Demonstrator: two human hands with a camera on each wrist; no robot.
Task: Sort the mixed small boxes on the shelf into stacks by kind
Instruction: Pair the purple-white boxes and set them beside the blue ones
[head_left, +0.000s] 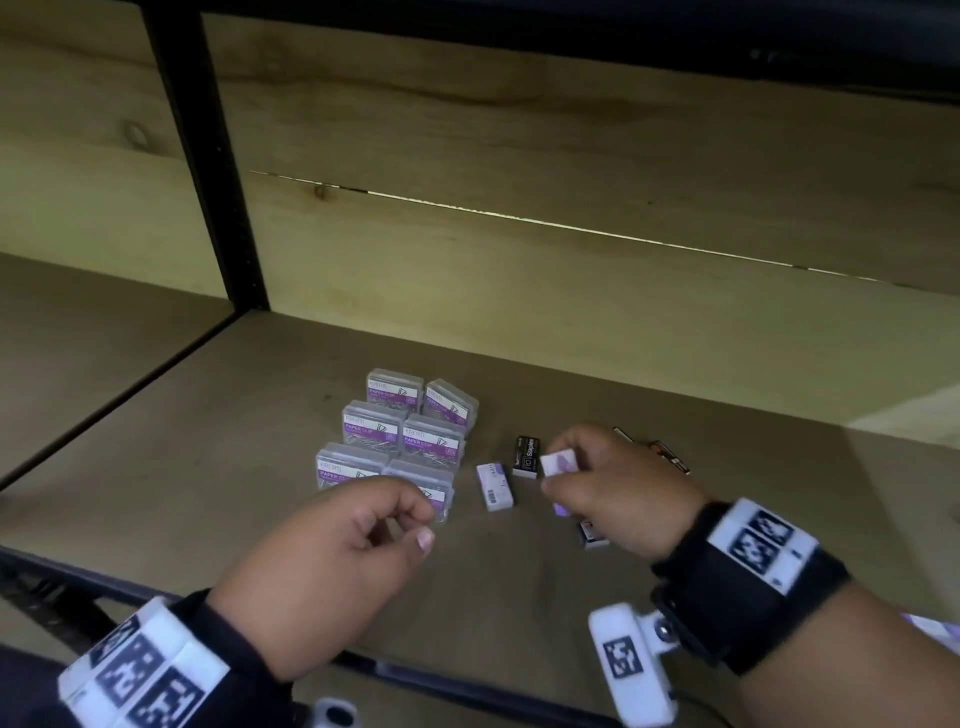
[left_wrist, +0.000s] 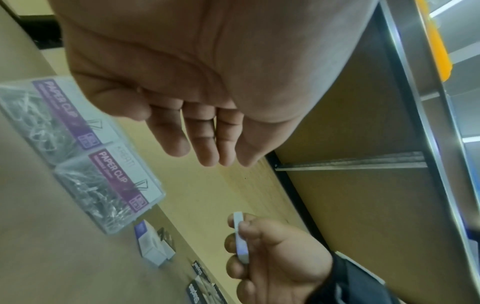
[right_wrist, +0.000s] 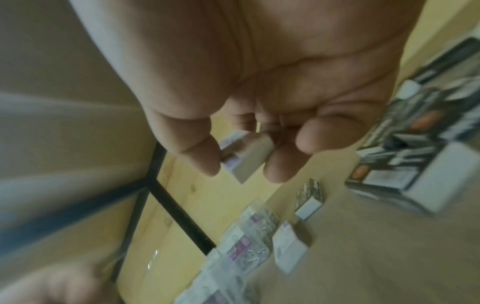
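From the head view, six clear cases (head_left: 400, 436) labelled "PAPER CLIP" sat in two rows on the shelf (head_left: 208, 467). The left hand (head_left: 337, 551) hovered near them, fingers loosely curled, holding nothing. The right hand (head_left: 613, 483) pinched a white box (head_left: 558, 461) above the shelf. Another white box (head_left: 494, 486) lay beside a black box (head_left: 526, 455) reading "Staples".

The left wrist view showed relaxed, empty fingers (left_wrist: 205, 139) over two "PAPER CLIP" cases.

The right wrist view, blurred, showed thumb and fingers (right_wrist: 283, 164) clamped on the white box.
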